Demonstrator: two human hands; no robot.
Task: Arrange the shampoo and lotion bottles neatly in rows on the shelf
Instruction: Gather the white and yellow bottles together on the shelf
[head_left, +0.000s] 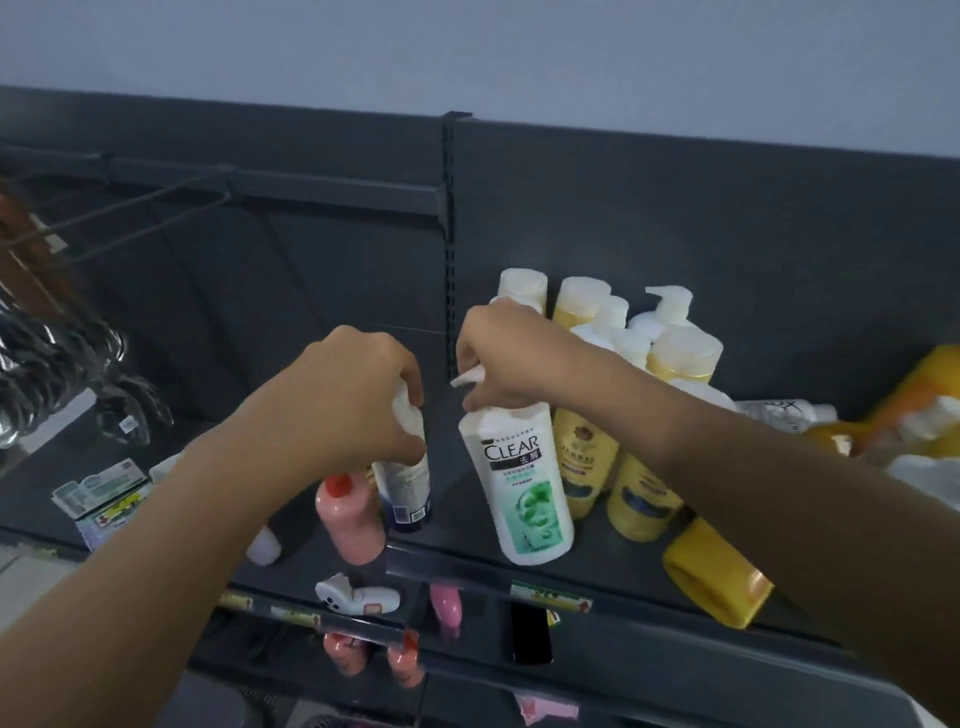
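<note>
My right hand grips the pump top of a white CLEAR shampoo bottle with a green label, standing tilted near the front of the dark shelf. My left hand grips the white cap of a slim silver-and-blue bottle just left of it. A pink bottle with a red cap stands in front of the slim one. Behind my right arm, several yellow bottles with white caps stand in rows. One yellow bottle lies on its side at the shelf's front.
More yellow and white bottles lie jumbled at the far right. Boxed items sit on the left shelf section, with clear hangers hanging above. Lower shelves hold pink bottles and a white device. A slotted upright divides the back panel.
</note>
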